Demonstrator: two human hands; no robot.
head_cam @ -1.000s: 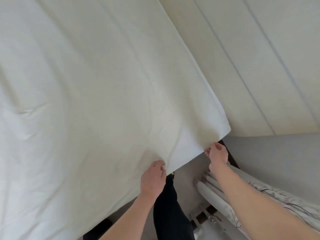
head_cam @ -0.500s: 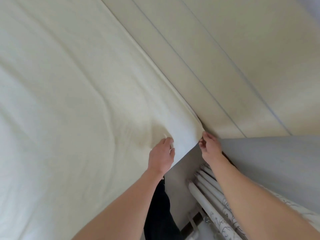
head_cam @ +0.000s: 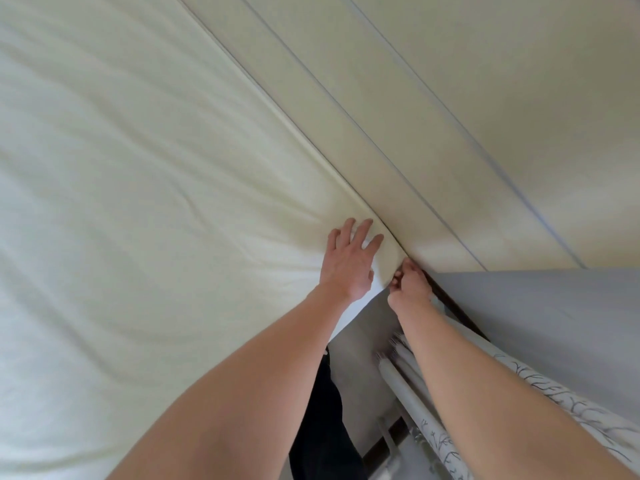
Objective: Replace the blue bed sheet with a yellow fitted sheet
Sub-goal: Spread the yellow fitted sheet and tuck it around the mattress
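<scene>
Your left hand point(head_cam: 349, 261) has opened flat onto the sheet point(head_cam: 156, 202); your right hand point(head_cam: 410, 284) pinches its corner by the wall point(head_cam: 450, 133). Sheet on, tucking remains.

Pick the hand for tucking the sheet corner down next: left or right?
Right hand: it pinches the pale yellow fitted sheet edge at the corner beside the wall. The left hand lies flat and open on top, likely just steadying it.

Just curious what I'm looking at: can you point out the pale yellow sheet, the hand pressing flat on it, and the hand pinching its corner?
yellow sheet point(head_cam: 145, 188), head view, smooth middle of fabric.
left hand point(head_cam: 349, 261), head view, back of the hand.
right hand point(head_cam: 410, 284), head view, knuckles.
</scene>
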